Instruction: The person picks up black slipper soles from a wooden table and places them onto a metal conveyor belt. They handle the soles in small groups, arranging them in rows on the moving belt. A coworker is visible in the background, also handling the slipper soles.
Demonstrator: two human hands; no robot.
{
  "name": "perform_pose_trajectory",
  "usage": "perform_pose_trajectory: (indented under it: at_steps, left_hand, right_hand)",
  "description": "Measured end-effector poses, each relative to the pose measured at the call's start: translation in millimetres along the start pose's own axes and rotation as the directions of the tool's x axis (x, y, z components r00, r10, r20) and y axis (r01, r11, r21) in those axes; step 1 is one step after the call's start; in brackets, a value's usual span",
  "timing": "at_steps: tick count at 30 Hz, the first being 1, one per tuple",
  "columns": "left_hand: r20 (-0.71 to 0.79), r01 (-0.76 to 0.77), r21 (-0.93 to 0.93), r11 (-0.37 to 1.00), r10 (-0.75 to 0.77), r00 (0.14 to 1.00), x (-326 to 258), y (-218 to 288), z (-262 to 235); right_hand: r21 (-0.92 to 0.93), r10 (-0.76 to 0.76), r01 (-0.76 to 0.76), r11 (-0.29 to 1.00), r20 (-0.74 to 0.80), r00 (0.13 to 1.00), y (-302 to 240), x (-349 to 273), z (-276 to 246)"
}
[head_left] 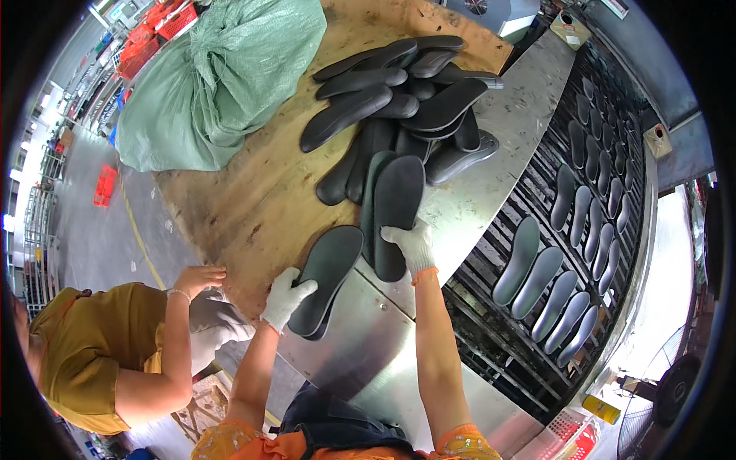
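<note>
White knitted gloves cover both hands. My left hand (288, 297) grips a dark shoe insole (331, 267) by its left edge, with another insole showing beneath it. Thumb and fingers of my right hand (410, 245) close round the lower part of a black insole (399, 195). A second, greyish insole (368, 201) lies against its left side. Beyond both hands, a loose heap of black insoles (441, 109) spreads over the brown board (261, 176) and the bare metal tabletop (360, 337).
A large tied green sack (218, 84) stands at the far left of the board. To the right, rows of insoles (540, 281) lie on a slatted conveyor (491, 349). A co-worker in a mustard shirt (100, 345) is close on my left. A fan (675, 391) stands at lower right.
</note>
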State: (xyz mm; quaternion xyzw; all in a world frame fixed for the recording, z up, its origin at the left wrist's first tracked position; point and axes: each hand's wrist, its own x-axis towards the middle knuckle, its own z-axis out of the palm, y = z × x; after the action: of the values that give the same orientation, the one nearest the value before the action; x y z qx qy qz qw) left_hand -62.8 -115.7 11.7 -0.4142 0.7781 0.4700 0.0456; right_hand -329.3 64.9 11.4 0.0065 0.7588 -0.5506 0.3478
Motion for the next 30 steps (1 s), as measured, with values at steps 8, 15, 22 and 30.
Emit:
perform_pose_trajectory:
  at_steps: [8, 15, 22, 30]
  left_hand:
    - [0.017, 0.113, 0.066, 0.991, -0.114, 0.993, -13, 15, 31]
    - [-0.136, -0.171, 0.220, 0.960, 0.204, 0.969, 13, 55, 55]
    - [-0.153, -0.301, 0.673, 0.675, 0.525, 0.837, 138, 172, 78]
    - [-0.052, -0.211, 0.695, 0.687, 0.340, 0.939, 152, 201, 69]
  right_hand:
    - [0.168, 0.034, 0.012, 0.986, -0.267, 0.963, 57, -75, -40]
    - [0.053, 0.175, -0.168, 0.984, -0.179, 0.968, 71, -154, -39]
    - [0.032, 0.079, -0.073, 0.997, -0.248, 0.966, 111, -156, -24]
    - [0.096, 0.094, -0.077, 0.992, -0.197, 0.976, 102, -154, -28]
